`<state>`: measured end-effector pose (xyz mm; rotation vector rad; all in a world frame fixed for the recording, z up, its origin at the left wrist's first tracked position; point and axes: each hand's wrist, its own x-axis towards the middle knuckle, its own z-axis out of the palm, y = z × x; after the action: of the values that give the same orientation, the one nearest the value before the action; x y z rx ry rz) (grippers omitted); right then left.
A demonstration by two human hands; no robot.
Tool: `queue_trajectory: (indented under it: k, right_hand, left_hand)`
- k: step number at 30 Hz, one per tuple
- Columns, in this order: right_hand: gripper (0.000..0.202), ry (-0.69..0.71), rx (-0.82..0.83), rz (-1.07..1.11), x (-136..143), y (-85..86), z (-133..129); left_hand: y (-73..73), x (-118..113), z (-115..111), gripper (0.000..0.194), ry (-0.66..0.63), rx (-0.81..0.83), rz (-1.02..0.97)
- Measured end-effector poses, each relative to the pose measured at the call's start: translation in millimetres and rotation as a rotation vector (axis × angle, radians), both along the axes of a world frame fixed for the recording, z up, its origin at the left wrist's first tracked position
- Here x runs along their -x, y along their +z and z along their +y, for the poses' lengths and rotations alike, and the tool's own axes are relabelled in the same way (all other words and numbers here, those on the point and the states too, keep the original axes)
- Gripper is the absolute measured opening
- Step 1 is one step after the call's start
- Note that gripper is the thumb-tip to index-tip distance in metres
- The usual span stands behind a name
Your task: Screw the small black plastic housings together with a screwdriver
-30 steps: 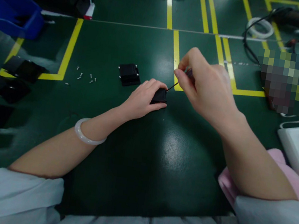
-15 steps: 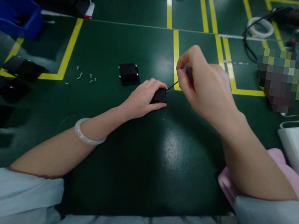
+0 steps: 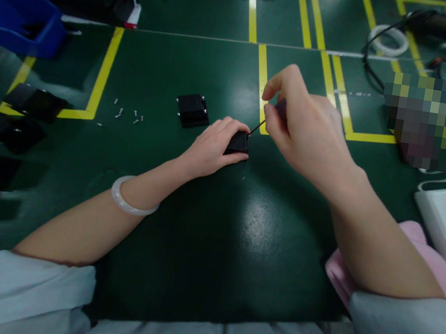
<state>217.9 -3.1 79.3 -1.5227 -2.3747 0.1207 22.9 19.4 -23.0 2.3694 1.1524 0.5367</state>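
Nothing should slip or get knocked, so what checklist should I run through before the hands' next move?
1. Left hand on the black part: ok, fingers over it.
2. Screwdriver in the right hand: ok.
3. Screwdriver tip at the part's edge: ok.
4. Tip properly seated: cannot tell, too small.
5. Loose screws away from both hands: ok, left of them.
6. Right forearm off the pink cloth: cannot tell, they overlap in view.
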Motion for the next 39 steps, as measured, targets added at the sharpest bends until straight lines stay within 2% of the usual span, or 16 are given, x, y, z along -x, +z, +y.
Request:
queue_trajectory:
  k: [9,39]
  right_hand:
    - [0.030,-0.032,-0.004,-0.052,0.4,-0.3,-0.7]
    - [0.033,-0.018,-0.005,-0.006,0.8,-1.6,-1.7]
  left_hand:
    - [-0.7,0.1,-0.2,0.040,0.000,-0.004,0.000]
    - [-1.0,-0.1,-0.1,0.041,-0.008,-0.015,-0.010]
